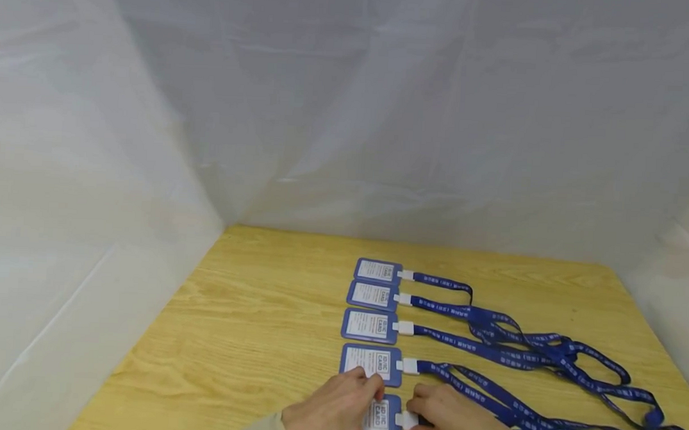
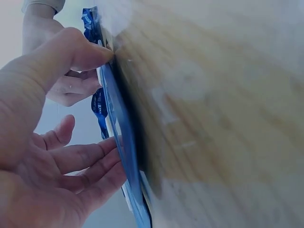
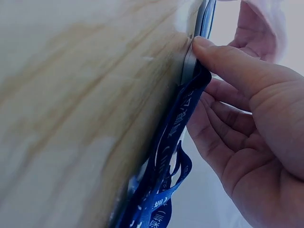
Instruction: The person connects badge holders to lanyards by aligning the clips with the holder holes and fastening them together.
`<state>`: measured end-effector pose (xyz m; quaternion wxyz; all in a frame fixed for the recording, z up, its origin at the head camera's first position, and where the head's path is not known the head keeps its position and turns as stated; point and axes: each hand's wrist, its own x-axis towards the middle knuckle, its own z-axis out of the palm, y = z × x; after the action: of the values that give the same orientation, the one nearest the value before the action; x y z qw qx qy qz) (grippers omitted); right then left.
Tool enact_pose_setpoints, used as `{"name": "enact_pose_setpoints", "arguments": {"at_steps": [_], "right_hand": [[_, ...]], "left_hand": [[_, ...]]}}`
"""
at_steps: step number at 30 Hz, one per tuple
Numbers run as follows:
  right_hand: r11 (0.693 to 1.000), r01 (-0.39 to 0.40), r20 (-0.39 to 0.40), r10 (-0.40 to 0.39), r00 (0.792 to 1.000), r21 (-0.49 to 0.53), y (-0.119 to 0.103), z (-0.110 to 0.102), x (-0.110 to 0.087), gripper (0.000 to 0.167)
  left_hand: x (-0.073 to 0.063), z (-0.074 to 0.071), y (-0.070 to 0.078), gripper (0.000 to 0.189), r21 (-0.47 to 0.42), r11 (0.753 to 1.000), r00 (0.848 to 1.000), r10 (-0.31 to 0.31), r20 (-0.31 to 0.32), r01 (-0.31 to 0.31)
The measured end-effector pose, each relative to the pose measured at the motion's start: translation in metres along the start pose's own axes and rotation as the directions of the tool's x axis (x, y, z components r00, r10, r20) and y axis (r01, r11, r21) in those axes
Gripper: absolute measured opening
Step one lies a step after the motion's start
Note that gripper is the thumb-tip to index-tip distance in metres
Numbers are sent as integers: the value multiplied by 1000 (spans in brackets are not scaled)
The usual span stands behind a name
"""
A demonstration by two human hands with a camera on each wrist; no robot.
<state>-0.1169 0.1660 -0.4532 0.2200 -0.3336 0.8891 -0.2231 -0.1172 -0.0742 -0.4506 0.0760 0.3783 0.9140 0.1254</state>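
Nearest me on the table lies a blue ID badge holder (image 1: 391, 429) with a white card in it. My left hand (image 1: 333, 407) holds it, partly covering its left side. In the left wrist view, the thumb is at one edge of the holder (image 2: 124, 123) and the fingertips touch farther along it. My right hand (image 1: 457, 419) pinches the white clip (image 1: 408, 421) at the holder's right end. From that clip the blue printed lanyard (image 3: 183, 107) runs away under the right hand. Just beyond, another badge holder (image 1: 395, 371) sits close to my left fingers.
More blue badge holders (image 1: 345, 324) form a column going back, cards left and clips right. Their blue lanyards (image 1: 506, 357) spread rightward, overlapping in loops. They lie on a wooden table (image 1: 229, 338), with pale sheeting (image 1: 349, 112) rising behind and at both sides.
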Motion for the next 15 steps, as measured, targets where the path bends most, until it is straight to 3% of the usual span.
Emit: {"name": "enact_pose_setpoints", "arguments": {"at_steps": [7,15], "right_hand": [[999,-48,-8,48,999,-15,-2,-5,-3,21],[997,-73,-47,73,996,9,3,-4,-7,23]], "left_hand": [[4,-3,3,56,-11,1000,1000,-7,21,8],[5,-10,0,60,30,999,997,23,67,-25]]}}
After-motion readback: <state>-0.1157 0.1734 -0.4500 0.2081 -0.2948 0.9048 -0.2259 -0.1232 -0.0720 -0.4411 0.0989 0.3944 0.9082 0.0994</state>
